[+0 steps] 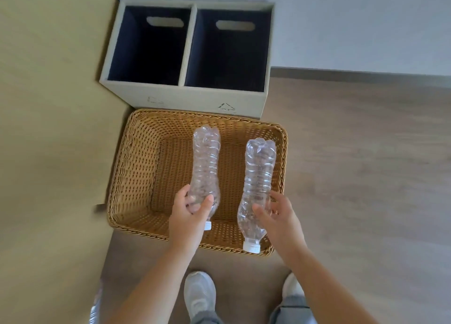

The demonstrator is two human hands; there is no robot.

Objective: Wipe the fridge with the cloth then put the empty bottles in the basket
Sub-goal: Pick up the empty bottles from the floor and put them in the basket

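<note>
A: Where are the bottles?

B: Both hang over the wicker basket (136, 177) on the floor. The left hand (189, 214) is wrapped around the shoulder of the left bottle (206, 167), white cap toward the person, base pointing away.

A: And the other?

B: The right hand (275, 216) grips the right bottle (258, 177) the same way, its cap (251, 246) above the basket's near rim. Both bottles are clear, ribbed and empty.

A: What lies beyond?

B: A grey two-compartment bin (190, 96) touching the basket's far edge. White shoes (199, 292) show below.
</note>
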